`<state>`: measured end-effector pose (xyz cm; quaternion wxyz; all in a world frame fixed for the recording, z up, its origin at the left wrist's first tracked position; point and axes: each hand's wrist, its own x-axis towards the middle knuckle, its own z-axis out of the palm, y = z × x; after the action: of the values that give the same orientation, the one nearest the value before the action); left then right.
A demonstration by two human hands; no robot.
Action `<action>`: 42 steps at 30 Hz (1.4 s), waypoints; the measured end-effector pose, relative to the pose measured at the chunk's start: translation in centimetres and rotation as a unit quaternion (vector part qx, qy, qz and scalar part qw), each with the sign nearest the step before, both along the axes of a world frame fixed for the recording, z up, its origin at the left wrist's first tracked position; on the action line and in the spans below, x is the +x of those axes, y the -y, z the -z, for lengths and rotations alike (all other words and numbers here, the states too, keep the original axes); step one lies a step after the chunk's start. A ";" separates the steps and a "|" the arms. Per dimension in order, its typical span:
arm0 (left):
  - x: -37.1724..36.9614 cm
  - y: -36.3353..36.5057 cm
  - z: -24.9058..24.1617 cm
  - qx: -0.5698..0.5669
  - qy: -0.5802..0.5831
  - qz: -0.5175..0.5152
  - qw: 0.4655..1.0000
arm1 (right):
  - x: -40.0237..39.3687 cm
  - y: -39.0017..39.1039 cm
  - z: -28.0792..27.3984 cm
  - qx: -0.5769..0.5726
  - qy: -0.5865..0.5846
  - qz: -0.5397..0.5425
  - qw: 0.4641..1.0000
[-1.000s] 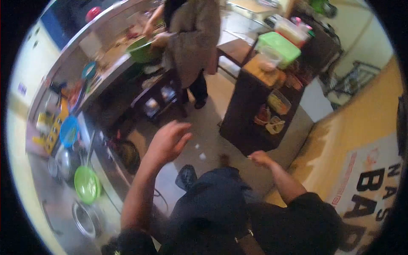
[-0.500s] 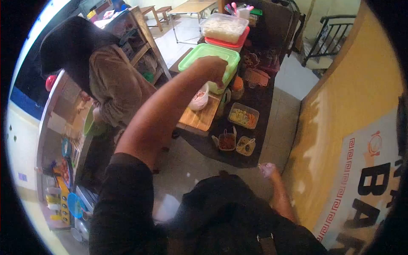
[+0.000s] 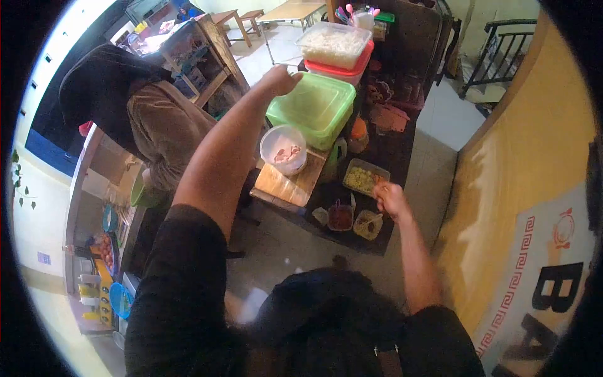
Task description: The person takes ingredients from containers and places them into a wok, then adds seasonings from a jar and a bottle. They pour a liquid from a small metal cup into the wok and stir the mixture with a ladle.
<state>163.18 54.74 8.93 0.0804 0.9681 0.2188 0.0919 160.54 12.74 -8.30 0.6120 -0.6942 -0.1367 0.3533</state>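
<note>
My left hand (image 3: 282,80) is at the far left corner of a green lidded container (image 3: 320,103), its fingers curled and partly hidden. Just in front of that container, a translucent white tub (image 3: 284,151) with reddish-pink contents stands on a wooden board (image 3: 279,186). My right hand (image 3: 392,200) has its fingers drawn together at the right edge of a clear tray of chopped yellow-green food (image 3: 362,178). What it holds, if anything, is too small to make out. Closer to me sit a small tub of red sauce (image 3: 340,217) and an open bag of pale food (image 3: 367,225).
Behind the green container, a clear box of pale food (image 3: 333,47) rests on a red-lidded container (image 3: 352,72). An orange-capped jar (image 3: 358,135) stands to its right. A co-worker (image 3: 166,119) is at the left counter. The yellow wall (image 3: 496,176) borders the right.
My left hand has moved left across the green lid to its far left corner. My right hand has risen from beside the table's edge to the tray of chopped food.
</note>
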 end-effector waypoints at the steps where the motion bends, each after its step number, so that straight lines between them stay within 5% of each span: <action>1: 1.2 -2.2 1.6 -0.013 -0.028 -0.023 0.999 | 1.5 -1.6 0.4 -0.008 0.022 -0.013 1.000; 4: 0.4 -1.7 2.5 -0.152 0.070 -0.044 0.985 | 3.4 -4.8 1.9 0.020 0.016 0.030 0.999; 7: -0.3 -0.4 1.4 -0.170 0.096 -0.071 0.978 | 4.5 -5.1 7.7 0.012 0.039 -0.011 0.999; 8: 0.0 -1.3 2.1 -0.148 0.099 -0.059 0.982 | 4.3 -5.0 7.2 -0.064 0.028 -0.022 0.997; 15: 1.1 0.3 1.3 0.117 0.078 0.001 0.990 | 6.6 -5.8 1.3 0.086 0.015 0.059 0.994; 17: 1.4 4.3 0.0 0.124 0.170 0.068 0.975 | 8.8 -7.0 -1.5 0.064 0.081 0.054 0.993; 20: 4.2 8.0 -0.5 0.103 0.122 0.305 0.939 | 10.3 -8.3 -5.5 0.103 0.056 0.028 0.993; 23: 6.3 9.7 -0.8 -0.068 -0.068 0.306 0.947 | 11.0 -9.3 -3.4 0.105 0.123 0.043 0.986; 28: 5.8 10.0 -1.8 -0.154 0.117 0.318 0.928 | 10.7 -8.2 -3.0 0.076 0.099 0.040 0.991; 30: 6.0 9.1 -1.9 -0.223 0.179 0.281 0.916 | 9.9 -8.2 -9.7 0.041 0.114 0.043 0.992; 34: 6.4 6.9 -3.8 -0.315 0.226 0.286 0.876 | 10.1 -13.7 -17.9 0.078 0.403 -0.008 0.912; 38: 6.1 7.3 -4.1 -0.309 0.191 0.256 0.896 | 10.8 -17.2 -20.7 -0.158 0.459 -0.150 0.861; 42: 6.0 7.5 -3.6 -0.301 0.196 0.270 0.894 | 11.6 -17.6 -19.7 -0.026 0.458 -0.099 0.883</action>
<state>169.13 47.25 12.51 0.4310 0.8818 -0.0536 0.1840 172.11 30.39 11.44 0.4252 -0.7770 -0.4606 0.0583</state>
